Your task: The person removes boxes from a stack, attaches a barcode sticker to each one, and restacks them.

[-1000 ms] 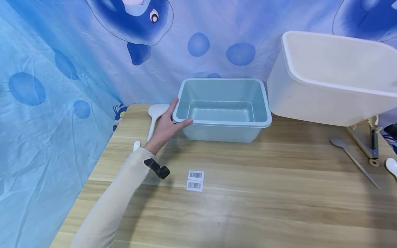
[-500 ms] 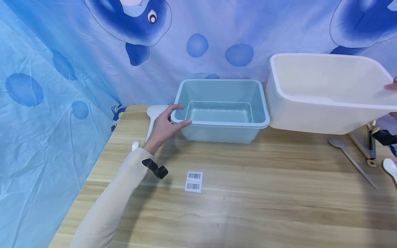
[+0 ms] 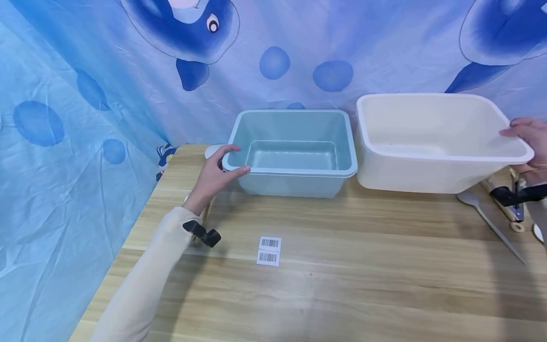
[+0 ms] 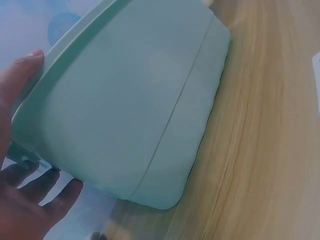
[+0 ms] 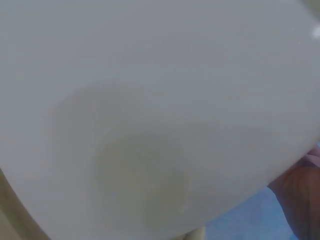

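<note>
In the head view, a light blue plastic bin (image 3: 295,184) stands on the table near the back curtain. My left hand (image 3: 212,176) grips its left rim, thumb over the front edge; the left wrist view shows the thumb (image 4: 21,75) at the rim and fingers below it, by the bin's end wall. Close to its right is a larger white bin (image 3: 423,173), held at the right rim by my right hand (image 3: 533,142). Whether the white bin's base fully touches the table I cannot tell. Its pale wall (image 5: 150,100) fills most of the right wrist view.
A white utensil head (image 3: 215,150) shows behind my left hand. On the right lie a grey spoon (image 3: 491,223), tongs (image 3: 514,211) partly hidden by my right wrist, and a white spoon (image 3: 538,232). Two barcode labels (image 3: 269,250) are on the table. A blue curtain (image 3: 299,38) borders the back.
The white bin has come down and left, and my right hand has entered view on its right rim. My left hand and the blue bin have shifted slightly left, covering more of the white utensil.
</note>
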The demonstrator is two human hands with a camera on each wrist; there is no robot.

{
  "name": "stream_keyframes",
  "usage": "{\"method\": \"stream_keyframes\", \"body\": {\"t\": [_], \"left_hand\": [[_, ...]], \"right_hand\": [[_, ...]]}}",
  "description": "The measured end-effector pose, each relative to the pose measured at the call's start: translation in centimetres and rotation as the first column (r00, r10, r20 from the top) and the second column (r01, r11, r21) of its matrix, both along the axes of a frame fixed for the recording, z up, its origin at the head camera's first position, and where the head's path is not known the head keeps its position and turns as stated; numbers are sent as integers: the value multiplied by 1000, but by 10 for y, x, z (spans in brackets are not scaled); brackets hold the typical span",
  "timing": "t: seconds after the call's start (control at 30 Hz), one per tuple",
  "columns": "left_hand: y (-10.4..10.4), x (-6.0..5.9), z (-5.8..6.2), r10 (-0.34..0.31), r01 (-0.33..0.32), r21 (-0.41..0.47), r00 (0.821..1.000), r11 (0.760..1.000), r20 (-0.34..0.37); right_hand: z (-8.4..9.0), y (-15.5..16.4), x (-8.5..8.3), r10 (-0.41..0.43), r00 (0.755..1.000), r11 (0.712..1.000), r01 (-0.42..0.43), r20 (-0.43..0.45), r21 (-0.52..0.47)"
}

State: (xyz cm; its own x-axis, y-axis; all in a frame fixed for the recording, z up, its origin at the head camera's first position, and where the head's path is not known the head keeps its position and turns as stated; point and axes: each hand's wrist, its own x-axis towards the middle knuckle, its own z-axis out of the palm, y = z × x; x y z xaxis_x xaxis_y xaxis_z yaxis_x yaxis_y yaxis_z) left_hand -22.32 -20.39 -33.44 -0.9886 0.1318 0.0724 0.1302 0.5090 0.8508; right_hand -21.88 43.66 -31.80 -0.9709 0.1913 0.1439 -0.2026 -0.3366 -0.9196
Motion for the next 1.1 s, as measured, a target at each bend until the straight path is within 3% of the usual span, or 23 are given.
{"method": "stream_keyframes", "body": {"t": [0.03, 0.13, 0.3, 0.53, 0.77, 1.0, 1.1], "left_hand": [[-1, 0, 0, -1, 1, -1, 1000, 1000, 1], [-5, 0, 0, -10, 10, -4, 1000, 1000, 7], [-5, 1, 0, -15, 15, 4, 1000, 1000, 12], [-7, 3, -1, 4, -5, 19, 999, 1000, 35], [-8, 5, -1, 7, -8, 36, 999, 999, 38], [-9, 4, -1, 3, -5, 45, 999, 999, 39], [-9, 3, 0, 1, -2, 40, 999, 999, 38]], "right_hand": [[3, -2, 0, -9, 994, 991, 23, 107, -129], [2, -5, 0, 20, 984, 997, -6, 177, -79], [-6, -8, -2, 33, 988, 992, -13, 153, -129], [-7, -1, -3, 147, 959, 989, -146, 244, -24], [-18, -4, -2, 168, 967, 984, -175, 189, 17], [-26, -13, -2, 21, 997, 997, -16, 76, -70], [-25, -12, -2, 20, 999, 998, -18, 39, -60]]}}
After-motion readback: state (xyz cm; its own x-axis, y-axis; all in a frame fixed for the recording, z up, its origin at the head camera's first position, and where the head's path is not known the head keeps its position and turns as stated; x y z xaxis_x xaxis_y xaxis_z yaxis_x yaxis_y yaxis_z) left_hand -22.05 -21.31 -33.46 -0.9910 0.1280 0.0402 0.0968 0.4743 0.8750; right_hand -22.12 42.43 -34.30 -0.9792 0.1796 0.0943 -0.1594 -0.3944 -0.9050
